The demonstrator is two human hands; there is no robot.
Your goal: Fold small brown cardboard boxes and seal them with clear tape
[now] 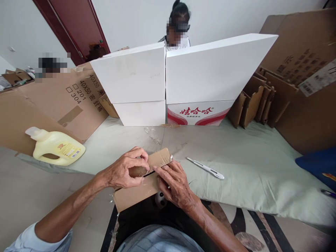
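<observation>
A small brown cardboard box [141,190] rests at the near edge of the pale cloth-covered surface [236,154], just above my lap. My left hand [126,169] curls over its top left flap, fingers closed on the cardboard. My right hand [174,182] presses on the right flap, fingers bent and gripping the edge beside a strip of clear tape. A dark slit shows between the two flaps. A white utility knife [206,168] lies on the cloth just right of my right hand, untouched.
A cream detergent jug [56,147] lies on its side at left. White cartons [136,84] and a red-printed carton [199,113] stand behind. Flat cardboard [60,101] leans left; folded cardboard pieces [257,101] stand right. A person sits behind the cartons. A blue object [319,164] sits far right.
</observation>
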